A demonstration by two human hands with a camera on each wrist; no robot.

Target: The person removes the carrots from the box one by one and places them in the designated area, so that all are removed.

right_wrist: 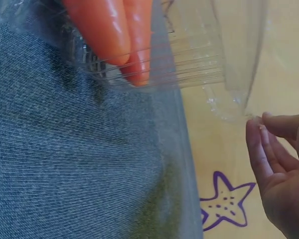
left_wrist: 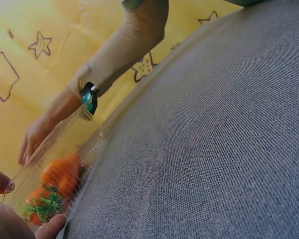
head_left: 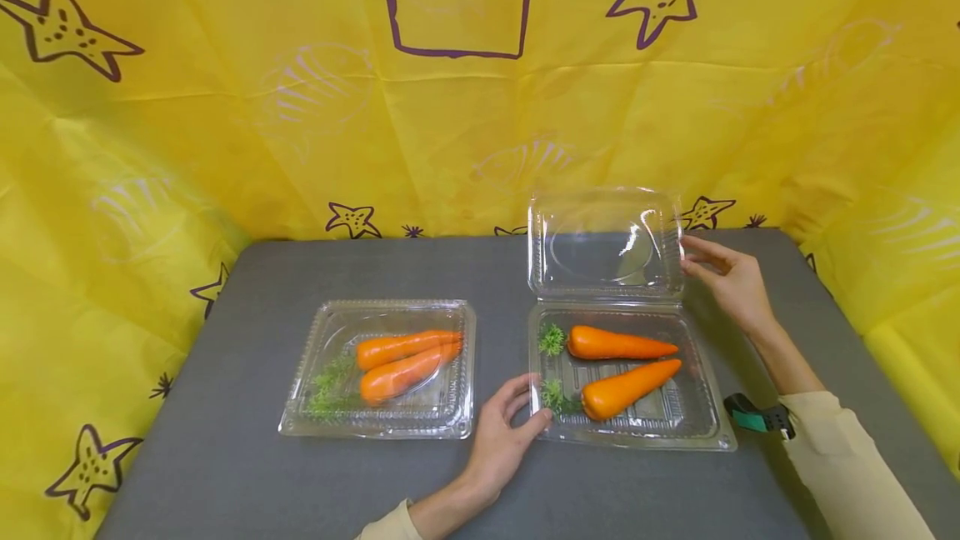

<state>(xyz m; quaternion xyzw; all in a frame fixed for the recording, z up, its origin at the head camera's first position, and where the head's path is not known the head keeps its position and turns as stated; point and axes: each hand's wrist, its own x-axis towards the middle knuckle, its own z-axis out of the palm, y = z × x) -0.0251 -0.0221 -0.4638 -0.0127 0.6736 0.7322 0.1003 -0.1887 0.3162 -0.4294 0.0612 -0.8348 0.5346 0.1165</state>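
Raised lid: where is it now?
Head view, right of centre: the lid stands up along the far edge of the open tray, its right edge pinched by the right hand.

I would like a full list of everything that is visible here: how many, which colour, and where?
Closed container: one, clear, left on table
Open container: one, clear, right on table, lid raised
Carrots: four, orange, two per container
Leafy greens: two sprigs in open container, count unclear in closed one, green, left of carrots
Table: one, grey, under containers
Patterned cloth: yellow, behind table; pieces uncountable
Wristband: one, black and green, right wrist
Sleeves: two, beige, forearms
Left hand: one, bare, holding open container's near-left corner
Right hand: one, bare, pinching lid's right edge
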